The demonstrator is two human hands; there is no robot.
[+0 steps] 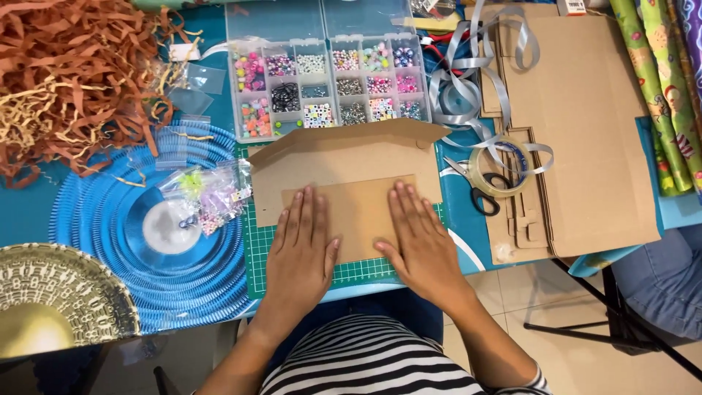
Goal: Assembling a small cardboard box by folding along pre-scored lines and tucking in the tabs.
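My left hand (301,252) and my right hand (420,243) lie flat, fingers spread, side by side on a folded flap of a brown cardboard piece (349,162). The cardboard rests on a green cutting mat (257,249) at the table's near edge. Its far flaps stand slightly raised. Neither hand grips anything.
A clear bead organiser (329,88) sits behind the cardboard. Black-handled scissors (479,192), a tape roll (499,168) and grey ribbon (468,88) lie to the right, beside flat cardboard sheets (585,132). Left are a small bag of beads (210,196), a blue pleated disc (146,227), shredded orange paper (73,73) and a gold plate (51,300).
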